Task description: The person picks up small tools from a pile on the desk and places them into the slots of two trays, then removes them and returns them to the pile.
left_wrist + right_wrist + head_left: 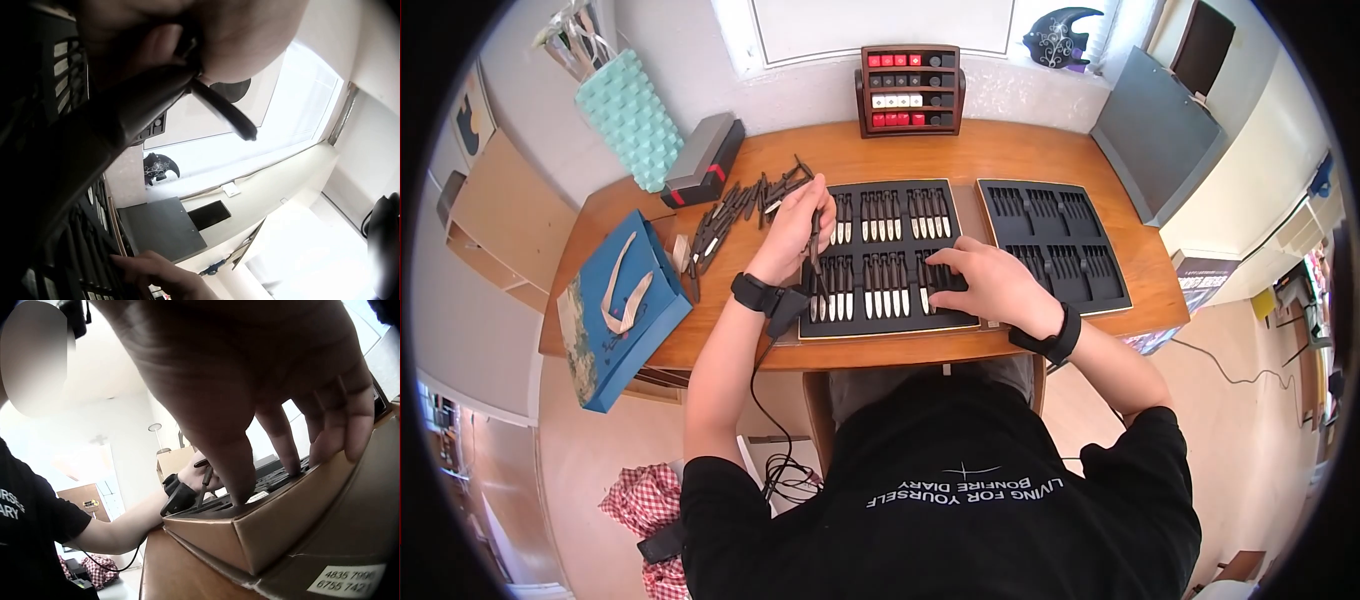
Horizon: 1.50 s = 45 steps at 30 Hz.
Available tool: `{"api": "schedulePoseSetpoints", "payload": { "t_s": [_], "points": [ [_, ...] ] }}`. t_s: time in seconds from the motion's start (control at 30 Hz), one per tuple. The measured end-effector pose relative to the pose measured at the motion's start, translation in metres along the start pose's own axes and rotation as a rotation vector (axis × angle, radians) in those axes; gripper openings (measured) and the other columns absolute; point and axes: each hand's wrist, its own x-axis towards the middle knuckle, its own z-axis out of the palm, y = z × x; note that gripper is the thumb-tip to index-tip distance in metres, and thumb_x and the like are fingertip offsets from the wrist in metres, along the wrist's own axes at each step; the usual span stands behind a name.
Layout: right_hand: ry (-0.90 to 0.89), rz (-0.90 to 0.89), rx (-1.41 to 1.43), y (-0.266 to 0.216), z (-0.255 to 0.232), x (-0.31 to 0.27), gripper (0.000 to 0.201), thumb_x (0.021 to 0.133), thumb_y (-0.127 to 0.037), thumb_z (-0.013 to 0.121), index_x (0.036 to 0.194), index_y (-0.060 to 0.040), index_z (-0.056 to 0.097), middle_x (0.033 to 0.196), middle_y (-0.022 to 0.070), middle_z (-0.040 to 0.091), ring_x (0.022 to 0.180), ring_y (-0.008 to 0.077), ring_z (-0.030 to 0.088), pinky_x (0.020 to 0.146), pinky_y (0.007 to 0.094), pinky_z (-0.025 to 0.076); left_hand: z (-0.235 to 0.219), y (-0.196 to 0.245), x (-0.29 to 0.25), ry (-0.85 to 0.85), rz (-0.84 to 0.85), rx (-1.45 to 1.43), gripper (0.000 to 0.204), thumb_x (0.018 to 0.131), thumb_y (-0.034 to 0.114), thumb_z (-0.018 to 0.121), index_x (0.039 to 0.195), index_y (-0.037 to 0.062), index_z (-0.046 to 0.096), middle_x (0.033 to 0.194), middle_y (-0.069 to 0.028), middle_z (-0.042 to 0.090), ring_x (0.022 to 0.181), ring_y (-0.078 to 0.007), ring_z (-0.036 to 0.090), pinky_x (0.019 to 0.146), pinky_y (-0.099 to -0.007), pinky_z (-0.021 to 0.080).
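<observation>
My left hand [800, 225] is raised over the left part of a black slotted tray [908, 245] and grips dark slim sticks [222, 107]. Their ends poke out below the fingers. My right hand [995, 285] reaches into the lower right group of slots, thumb and fingers spread. Its fingertips touch a dark stick with a pale tip [925, 300] lying there; the right wrist view shows the thumb low at the near rim. Rows of similar pale-tipped sticks [887, 290] fill the other groups of this tray.
To the right lies a second black tray [1055, 240] with bare slots. A pile of loose dark sticks [740, 205] is at the left, near a blue gift bag [625, 310] and a grey box [700, 160]. A wooden rack of dice-like cubes [910, 90] stands at the back.
</observation>
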Motion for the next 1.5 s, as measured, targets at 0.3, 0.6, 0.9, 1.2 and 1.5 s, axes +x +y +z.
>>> {"api": "schedulePoseSetpoints", "payload": {
  "t_s": [0.3,0.6,0.9,1.2,1.5],
  "points": [
    [-0.127,0.002,-0.095,-0.005,-0.007,0.012,0.045,0.076,-0.031,0.073,0.111,-0.007,0.057,0.095,0.0149,0.058,0.09,0.0329,0.061,0.079,0.0405,0.049,0.002,0.0,0.0,-0.001,0.001,0.019,0.037,0.101,0.04,0.04,0.077,0.0127,0.038,0.062,0.0024,0.042,0.046,-0.0061,0.039,0.041,-0.0211,0.032],
    [-0.128,-0.067,-0.202,-0.007,-0.003,0.011,0.04,0.079,-0.032,0.07,0.107,-0.006,0.058,0.087,0.0129,0.06,0.086,0.0309,0.061,0.076,0.041,0.047,0.002,0.001,-0.001,-0.015,0.005,0.006,0.035,0.102,0.039,0.039,0.078,0.0137,0.039,0.063,0.0024,0.042,0.047,-0.0057,0.039,0.04,-0.0209,0.03],
    [0.021,-0.325,-0.563,-0.006,0.013,0.006,0.03,0.085,-0.028,0.062,0.102,-0.0035,0.064,0.078,0.0075,0.06,0.077,0.0243,0.06,0.071,0.0356,0.044,-0.001,-0.003,0.002,-0.016,0.002,0.001,0.037,0.101,0.042,0.04,0.078,0.0133,0.039,0.062,0.0021,0.043,0.046,-0.0065,0.039,0.041,-0.0211,0.031],
    [0.005,-0.122,-0.121,0.002,-0.003,0.029,0.019,0.079,-0.018,0.055,0.075,-0.0056,0.07,0.075,0.0147,0.065,0.074,0.0337,0.064,0.068,0.0429,0.053,0.001,0.001,-0.001,-0.018,0.03,-0.05,0.036,0.102,0.041,0.039,0.078,0.0132,0.039,0.062,0.0016,0.042,0.044,-0.0064,0.038,0.037,-0.0213,0.029],
    [0.104,-0.03,0.604,-0.044,0.016,0.079,0.022,0.085,-0.018,0.067,0.093,-0.0003,0.056,0.074,0.0068,0.063,0.062,0.0139,0.063,0.056,0.0272,0.05,0.0,0.0,0.0,0.033,0.049,0.067,0.033,0.101,0.039,0.042,0.081,0.0128,0.045,0.066,0.0037,0.047,0.043,-0.004,0.041,0.033,-0.0189,0.026]
  ]
}}
